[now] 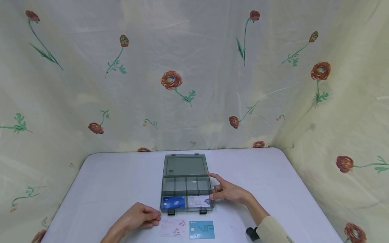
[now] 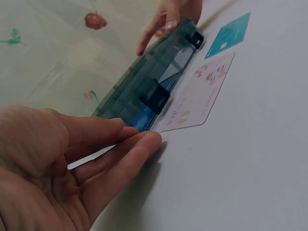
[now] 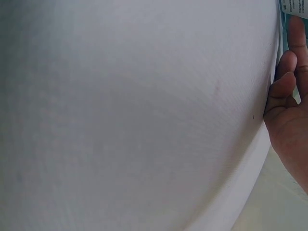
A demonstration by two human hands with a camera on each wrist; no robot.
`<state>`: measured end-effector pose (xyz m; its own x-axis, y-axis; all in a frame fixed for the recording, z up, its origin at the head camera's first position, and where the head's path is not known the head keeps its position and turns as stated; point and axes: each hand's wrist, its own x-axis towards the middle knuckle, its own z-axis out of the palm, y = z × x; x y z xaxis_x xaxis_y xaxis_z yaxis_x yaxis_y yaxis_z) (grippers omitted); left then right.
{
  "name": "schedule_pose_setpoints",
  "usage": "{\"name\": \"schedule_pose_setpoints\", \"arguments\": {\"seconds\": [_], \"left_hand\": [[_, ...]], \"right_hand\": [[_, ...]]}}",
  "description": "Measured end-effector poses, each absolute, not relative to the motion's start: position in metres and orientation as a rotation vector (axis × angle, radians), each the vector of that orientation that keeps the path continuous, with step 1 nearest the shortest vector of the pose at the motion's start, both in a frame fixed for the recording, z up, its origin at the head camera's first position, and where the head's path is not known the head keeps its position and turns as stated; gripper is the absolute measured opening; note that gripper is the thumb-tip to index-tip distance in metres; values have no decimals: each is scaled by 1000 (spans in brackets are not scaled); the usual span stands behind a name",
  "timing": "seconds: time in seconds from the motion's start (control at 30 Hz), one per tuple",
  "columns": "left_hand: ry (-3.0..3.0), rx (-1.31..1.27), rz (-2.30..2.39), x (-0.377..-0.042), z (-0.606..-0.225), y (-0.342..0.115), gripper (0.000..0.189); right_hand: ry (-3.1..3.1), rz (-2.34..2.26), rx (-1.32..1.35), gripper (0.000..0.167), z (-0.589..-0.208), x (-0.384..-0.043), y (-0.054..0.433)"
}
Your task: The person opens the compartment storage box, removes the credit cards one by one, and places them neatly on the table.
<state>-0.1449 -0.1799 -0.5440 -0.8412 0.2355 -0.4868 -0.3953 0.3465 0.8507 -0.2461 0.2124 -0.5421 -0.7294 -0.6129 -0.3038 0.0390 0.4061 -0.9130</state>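
A translucent dark-green box (image 1: 186,194) lies with its lid (image 1: 186,165) swung back. In its front compartments sit a blue VIP card (image 1: 174,202) and a whitish card (image 1: 198,201). Before it lie a pink VIP card (image 1: 172,227) and a teal VIP card (image 1: 202,230). My left hand (image 1: 138,216) hovers by the box's front left corner, fingers loosely bent beside the pink card; between thumb and fingers (image 2: 139,144) no object shows. My right hand (image 1: 229,191) touches the box's right side, index finger stretched to the hinge corner, thumb by the whitish card.
The box has several small compartments at the back and two dark latches (image 1: 203,211) on its front edge. A white cloth (image 1: 121,179) covers the table. Flower-print curtains (image 1: 209,101) stand behind and at both sides. A dark strap (image 1: 252,233) shows by the right sleeve.
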Motion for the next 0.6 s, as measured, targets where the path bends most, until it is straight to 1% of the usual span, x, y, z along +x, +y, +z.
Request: {"name": "schedule_pose_setpoints", "arguments": {"seconds": [0.17, 0.3, 0.4, 0.6], "left_hand": [[2210, -210, 1613, -155, -544, -184, 21], [2443, -232, 1623, -166, -544, -181, 19], [2647, -159, 1546, -175, -546, -178, 21], [2774, 118, 1457, -188, -548, -171, 41]], "right_hand": [[2049, -1344, -481, 91, -540, -245, 212], [2058, -1336, -475, 91, -539, -244, 212], [2054, -1340, -475, 91, -540, -244, 212], [2034, -1353, -484, 92, -543, -246, 213]]}}
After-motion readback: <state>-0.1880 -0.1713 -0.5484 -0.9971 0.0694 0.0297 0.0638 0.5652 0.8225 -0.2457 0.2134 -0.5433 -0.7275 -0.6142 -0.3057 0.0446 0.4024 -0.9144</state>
